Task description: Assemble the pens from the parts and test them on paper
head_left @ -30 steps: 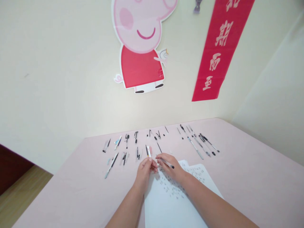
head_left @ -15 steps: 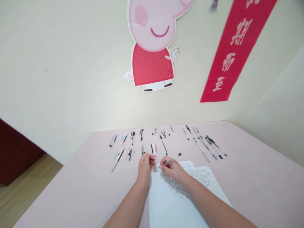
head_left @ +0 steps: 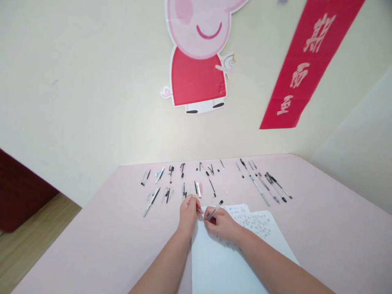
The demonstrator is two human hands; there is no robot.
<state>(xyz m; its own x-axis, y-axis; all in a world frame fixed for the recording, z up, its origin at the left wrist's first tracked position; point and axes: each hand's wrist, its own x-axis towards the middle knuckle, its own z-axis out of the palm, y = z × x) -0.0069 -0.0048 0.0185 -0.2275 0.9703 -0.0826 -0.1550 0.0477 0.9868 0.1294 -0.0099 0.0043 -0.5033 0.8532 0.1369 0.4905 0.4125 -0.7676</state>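
Note:
My right hand (head_left: 223, 223) is closed around a pen (head_left: 215, 210) with a clear grey barrel and a black end that points up and away. The hand rests on white paper (head_left: 226, 269), near its upper left part; the pen's tip is hidden behind the fingers. Rows of small dark handwriting show to the right of that hand. At the sheet's upper left edge lies my left hand (head_left: 189, 211), its fingers curled together close to the right hand. Whatever its fingers may hold is hidden.
Pens, caps and pen parts lie in rows along the back of the pink table (head_left: 92, 245): several black-and-white pens (head_left: 152, 201) at left, a black refill (head_left: 211, 184) mid-way, long pens (head_left: 259, 190) at right. Behind stands a wall with a pig cutout (head_left: 198, 77) and red banner (head_left: 301, 77).
The pen in my right hand now stands steeper, its black end closer in. That hand has shifted slightly to the left and nearer. The whole view has tilted a little downward.

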